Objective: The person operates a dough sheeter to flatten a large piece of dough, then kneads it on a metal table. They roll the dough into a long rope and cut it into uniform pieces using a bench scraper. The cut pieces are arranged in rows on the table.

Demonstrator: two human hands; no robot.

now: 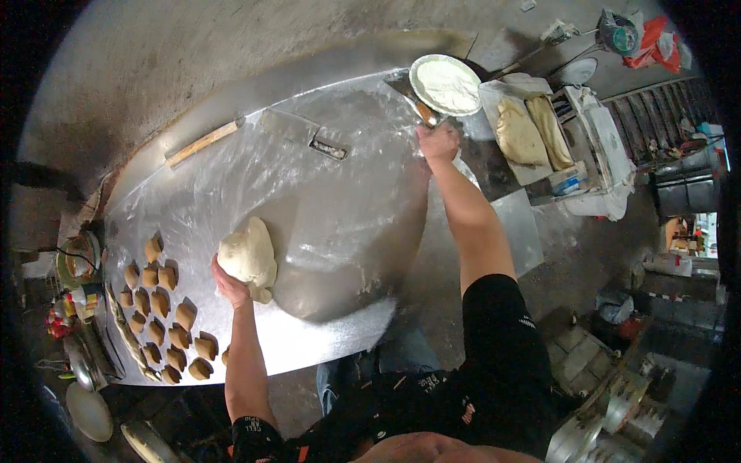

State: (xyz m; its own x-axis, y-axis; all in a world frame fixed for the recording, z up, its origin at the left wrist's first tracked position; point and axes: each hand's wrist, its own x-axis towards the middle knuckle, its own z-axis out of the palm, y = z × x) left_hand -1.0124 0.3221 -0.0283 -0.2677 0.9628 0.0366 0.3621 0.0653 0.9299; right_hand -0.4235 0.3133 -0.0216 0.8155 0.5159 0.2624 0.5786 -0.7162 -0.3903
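Dough (pixel 251 255) likely heavy, soft, tacky; best supported broadly from below; left hand (pixel 229 287) cups its side, fairly wide; right hand (pixel 439 143) near bowl (pixel 414 76), grip unclear

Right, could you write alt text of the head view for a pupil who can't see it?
A person's left hand cups a pale dough lump on a floury metal table, while the right hand is just below a bowl of white powder. Small brown pieces lie at the left; a cleaver lies toward the far edge.
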